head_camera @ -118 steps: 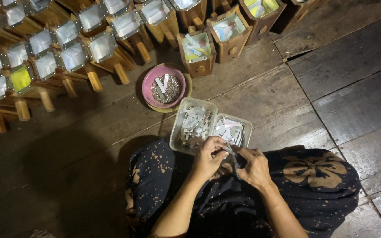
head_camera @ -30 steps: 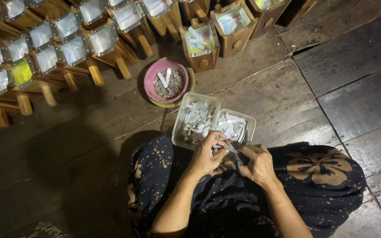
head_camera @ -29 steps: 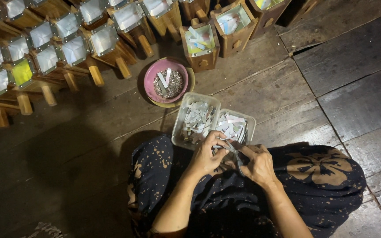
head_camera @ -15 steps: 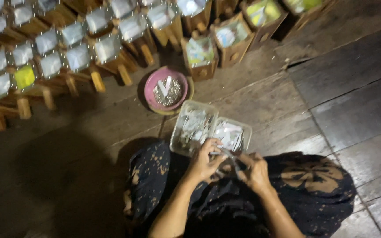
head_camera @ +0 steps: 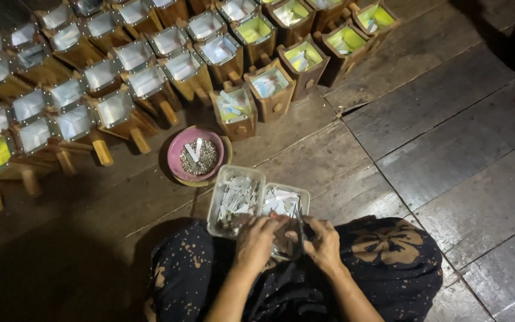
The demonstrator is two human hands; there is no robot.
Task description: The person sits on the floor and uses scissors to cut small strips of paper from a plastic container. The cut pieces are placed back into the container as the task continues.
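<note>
Two hands meet at the near edge of a clear plastic tray (head_camera: 225, 179) of pale paper strips: the left hand (head_camera: 256, 241) curls its grip over the strips, and the right hand (head_camera: 323, 244) pinches its grip on a small dark piece I cannot identify. Just beyond the tray sits a pink bowl (head_camera: 177, 160) of small grey bits, and farther beyond it stand rows of small wooden boxes (head_camera: 233, 110) on the plank floor (head_camera: 448, 149).
</note>
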